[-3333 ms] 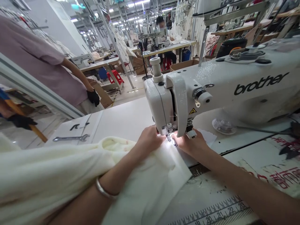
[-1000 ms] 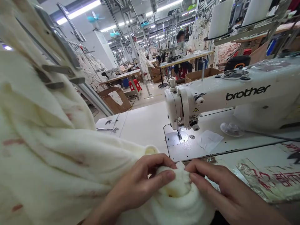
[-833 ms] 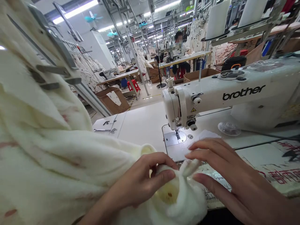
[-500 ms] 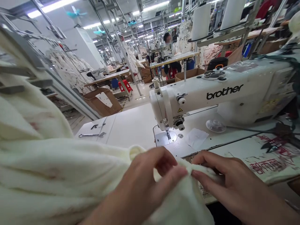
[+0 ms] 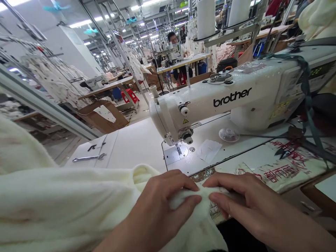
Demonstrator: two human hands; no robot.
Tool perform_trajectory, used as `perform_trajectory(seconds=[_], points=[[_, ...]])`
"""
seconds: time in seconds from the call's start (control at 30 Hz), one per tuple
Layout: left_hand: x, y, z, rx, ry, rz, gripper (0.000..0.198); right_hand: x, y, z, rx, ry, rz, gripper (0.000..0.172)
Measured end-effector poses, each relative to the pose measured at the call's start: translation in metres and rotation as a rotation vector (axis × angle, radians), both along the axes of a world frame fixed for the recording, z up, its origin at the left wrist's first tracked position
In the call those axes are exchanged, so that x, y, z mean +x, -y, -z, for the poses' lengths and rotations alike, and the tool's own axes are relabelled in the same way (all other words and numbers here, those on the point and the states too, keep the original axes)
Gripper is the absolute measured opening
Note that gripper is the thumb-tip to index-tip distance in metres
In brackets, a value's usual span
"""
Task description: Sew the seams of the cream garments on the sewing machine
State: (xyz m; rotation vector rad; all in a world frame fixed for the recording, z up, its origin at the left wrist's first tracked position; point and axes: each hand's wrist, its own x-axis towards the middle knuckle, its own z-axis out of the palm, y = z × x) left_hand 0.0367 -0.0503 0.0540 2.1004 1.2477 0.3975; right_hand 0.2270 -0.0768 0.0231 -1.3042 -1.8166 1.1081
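A soft cream fabric piece with faint darker marks spreads from the left side to the front edge of the sewing table. My left hand pinches a fold of it between thumb and fingers. Close beside it, my right hand grips the same edge, thumb below and fingertips above. The two sets of fingertips almost meet. Behind the hands stands a white sewing machine marked "brother", its lit presser foot over the metal needle plate with no fabric beneath.
A wrench and a small black tool lie on the table's left. Right of the needle are a white scrap, a clear round dish and dark snips. Another person sits at a machine farther back.
The view has turned slightly right. My left fingers have closed onto the fabric edge, where they were looser before. Both hands remain near each other on the cloth.
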Motion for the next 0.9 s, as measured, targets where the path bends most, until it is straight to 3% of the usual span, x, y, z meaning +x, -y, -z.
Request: perform_trajectory(seconds=[0.07, 0.17, 0.4, 0.57, 0.63, 0.73, 0.9], points=[[0.0, 0.0, -0.001, 0.119, -0.019, 0.091, 0.01, -0.003, 0.001, 0.0, -0.005, -0.03, 0.007, 0.027], [-0.002, -0.002, 0.0, 0.141, -0.025, 0.164, 0.007, -0.004, 0.002, 0.001, -0.038, -0.048, 0.023, 0.027], [0.003, -0.018, 0.003, -0.118, -0.072, 0.041, 0.014, -0.002, -0.003, 0.005, -0.129, 0.096, 0.01, 0.012], [0.003, -0.047, 0.004, -0.221, -0.223, 0.019, 0.014, -0.014, -0.027, 0.024, -0.211, 0.04, 0.005, 0.005], [-0.003, -0.064, 0.011, -0.307, -0.224, -0.008, 0.013, -0.023, -0.045, 0.034, -0.217, 0.025, 0.002, 0.008], [-0.014, -0.088, 0.03, -0.392, -0.182, -0.098, 0.012, -0.036, -0.074, 0.045, -0.156, 0.181, -0.024, 0.01], [-0.026, -0.11, 0.057, -0.334, -0.135, -0.172, 0.014, -0.053, -0.109, 0.05, -0.064, 0.45, -0.009, 0.01]])
